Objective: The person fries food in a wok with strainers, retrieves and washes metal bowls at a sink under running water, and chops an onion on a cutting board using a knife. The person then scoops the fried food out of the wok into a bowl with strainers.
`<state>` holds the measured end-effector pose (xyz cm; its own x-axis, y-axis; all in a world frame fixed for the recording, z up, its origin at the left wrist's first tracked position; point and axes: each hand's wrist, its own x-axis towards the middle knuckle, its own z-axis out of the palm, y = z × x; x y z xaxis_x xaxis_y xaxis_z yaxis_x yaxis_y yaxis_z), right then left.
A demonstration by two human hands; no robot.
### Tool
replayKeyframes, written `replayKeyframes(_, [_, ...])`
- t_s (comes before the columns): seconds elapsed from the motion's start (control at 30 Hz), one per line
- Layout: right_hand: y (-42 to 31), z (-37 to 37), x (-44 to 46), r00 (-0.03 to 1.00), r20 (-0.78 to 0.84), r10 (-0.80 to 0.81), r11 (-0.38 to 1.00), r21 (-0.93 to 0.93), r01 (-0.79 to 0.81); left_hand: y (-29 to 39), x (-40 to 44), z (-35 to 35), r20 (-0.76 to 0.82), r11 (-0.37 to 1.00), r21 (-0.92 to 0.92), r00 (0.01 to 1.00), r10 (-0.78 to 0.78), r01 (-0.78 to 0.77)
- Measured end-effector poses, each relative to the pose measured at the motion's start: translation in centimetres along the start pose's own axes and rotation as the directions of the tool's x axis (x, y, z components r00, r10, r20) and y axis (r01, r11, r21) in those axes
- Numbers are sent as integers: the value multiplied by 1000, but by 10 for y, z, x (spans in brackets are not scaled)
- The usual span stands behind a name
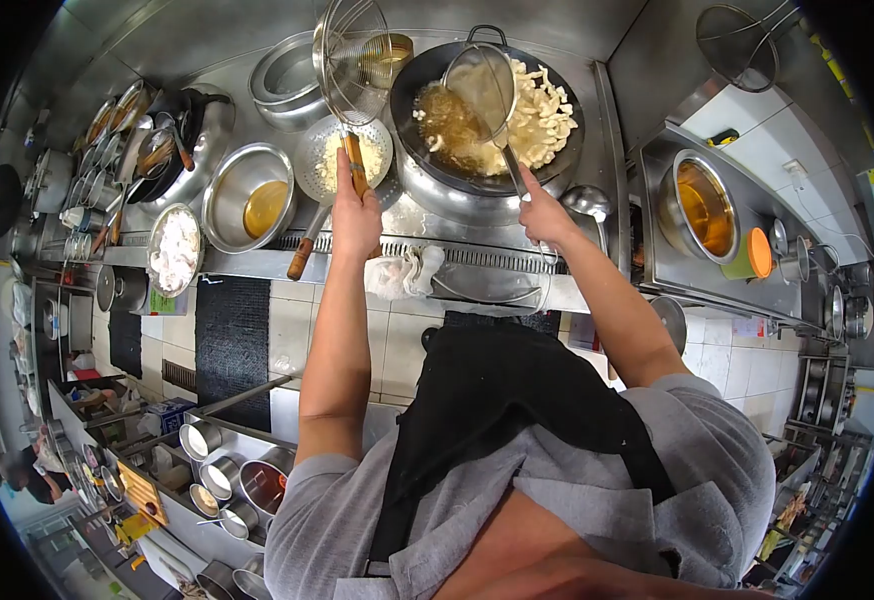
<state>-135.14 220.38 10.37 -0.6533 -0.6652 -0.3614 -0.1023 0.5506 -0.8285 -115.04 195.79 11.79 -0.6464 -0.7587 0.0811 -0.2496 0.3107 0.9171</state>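
My left hand [357,212] is closed around the wooden handle of a wire skimmer [351,62], raised left of the wok. My right hand [545,212] grips the handle of a fine mesh strainer [482,88], whose basket is over the wok [409,90]. Pale fried pieces [542,120] crowd the wok's right side, and brown oil [449,120] foams on its left. Below the skimmer, a perforated strainer [307,160] holds pale crumbs [331,168]; its wooden-tipped handle [302,258] points toward me.
Left of the strainer stand a steel bowl [219,205] with yellow liquid and a dish of white powder [175,250]. A ladle [587,202] rests right of the wok. Farther right is a pot of amber oil [703,210]. A cloth [404,272] hangs at the stove's front edge.
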Motion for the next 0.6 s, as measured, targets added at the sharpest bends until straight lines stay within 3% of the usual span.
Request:
replayKeyframes(0.03, [0, -2, -2, 1000, 3, 0, 1000, 1, 0, 3, -3, -4, -1, 1000, 2, 1000, -2, 2])
replayKeyframes(0.1, [-3, -5, -12, 985, 160, 71, 930, 347, -124, 7, -10, -11, -8, 999, -48, 1000, -2, 1])
replayKeyframes(0.27, [-6, -5, -38, 953, 299, 55, 847, 491, -203, 24, -25, -32, -2, 996, -43, 997, -72, 72])
replayKeyframes(0.43, [-34, 17, -42, 942, 332, -51, 779, 603, -170, 48, -32, -50, -4, 955, -265, 990, -140, 134])
replayKeyframes(0.57, [-47, 53, -18, 931, 326, -164, 904, 427, 10, 56, -34, -70, -96, 944, -317, 987, -126, 90])
replayKeyframes(0.6, [-52, 68, -14, 949, 229, -216, 969, 173, 179, 56, -33, -73, -129, 949, -307, 985, -111, 67])
